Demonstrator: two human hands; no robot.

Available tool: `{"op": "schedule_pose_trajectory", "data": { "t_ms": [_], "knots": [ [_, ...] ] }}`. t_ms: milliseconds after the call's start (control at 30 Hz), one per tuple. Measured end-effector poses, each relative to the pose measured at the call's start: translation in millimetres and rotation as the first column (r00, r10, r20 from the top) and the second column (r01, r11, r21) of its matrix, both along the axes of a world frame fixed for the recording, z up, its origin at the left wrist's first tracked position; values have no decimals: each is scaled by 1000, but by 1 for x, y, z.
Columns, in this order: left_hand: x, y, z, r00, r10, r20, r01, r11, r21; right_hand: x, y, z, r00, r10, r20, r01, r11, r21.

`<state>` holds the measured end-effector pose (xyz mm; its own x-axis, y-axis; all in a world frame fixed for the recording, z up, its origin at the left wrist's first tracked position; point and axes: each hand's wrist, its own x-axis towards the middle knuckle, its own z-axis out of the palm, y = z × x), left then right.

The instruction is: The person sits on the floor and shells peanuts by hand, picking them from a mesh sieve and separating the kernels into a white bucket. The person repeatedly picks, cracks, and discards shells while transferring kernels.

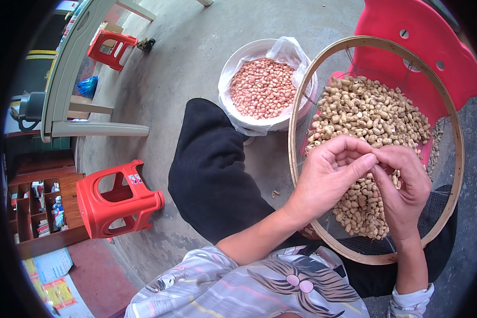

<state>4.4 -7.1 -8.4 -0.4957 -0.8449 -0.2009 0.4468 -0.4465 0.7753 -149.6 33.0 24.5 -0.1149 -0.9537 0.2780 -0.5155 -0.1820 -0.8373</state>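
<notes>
My left hand (334, 175) and my right hand (405, 183) meet fingertip to fingertip above a round, wood-rimmed mesh sieve (296, 131). Thumbs and index fingers are pinched together, and they hide whatever may be between them. Beneath them, a large heap of unshelled peanuts (373, 107) covers much of the mesh. A second, smaller cluster of peanuts (359, 210) lies nearer me, partly behind my right hand. Left of the sieve stands a white tub (227, 75) lined with a clear plastic bag (288, 49). Reddish shelled peanut kernels (262, 89) fill it.
The sieve rests partly over a red plastic chair (417, 24) and my dark-clad lap. My bent knee (206, 131) is close to the tub. Red stools (119, 198) stand on the concrete floor (179, 51) at left, near a pale table (99, 129) and a wooden compartment shelf (71, 198).
</notes>
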Motion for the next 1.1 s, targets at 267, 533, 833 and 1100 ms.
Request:
{"op": "schedule_pose_trajectory", "data": {
  "t_ms": [267, 533, 833, 1100],
  "knots": [
    [2, 1, 2, 1000, 2, -11, -1, 999, 50, -2, 1, -2, 999, 3, 52, 0, 998, -60],
    [4, -2, 2, 973, -31, -230, 94, 959, 269, -6, 1, -7, 968, 65, 242, -56, 997, -45],
    [3, -1, 2, 932, 1, -363, 155, 903, 401, -7, -8, 5, 947, 179, -268, -250, 932, -260],
    [0, 1, 1, 943, -4, -334, 134, 921, 367, -7, -6, 8, 924, 82, -374, -208, 927, -311]
  ]
}}
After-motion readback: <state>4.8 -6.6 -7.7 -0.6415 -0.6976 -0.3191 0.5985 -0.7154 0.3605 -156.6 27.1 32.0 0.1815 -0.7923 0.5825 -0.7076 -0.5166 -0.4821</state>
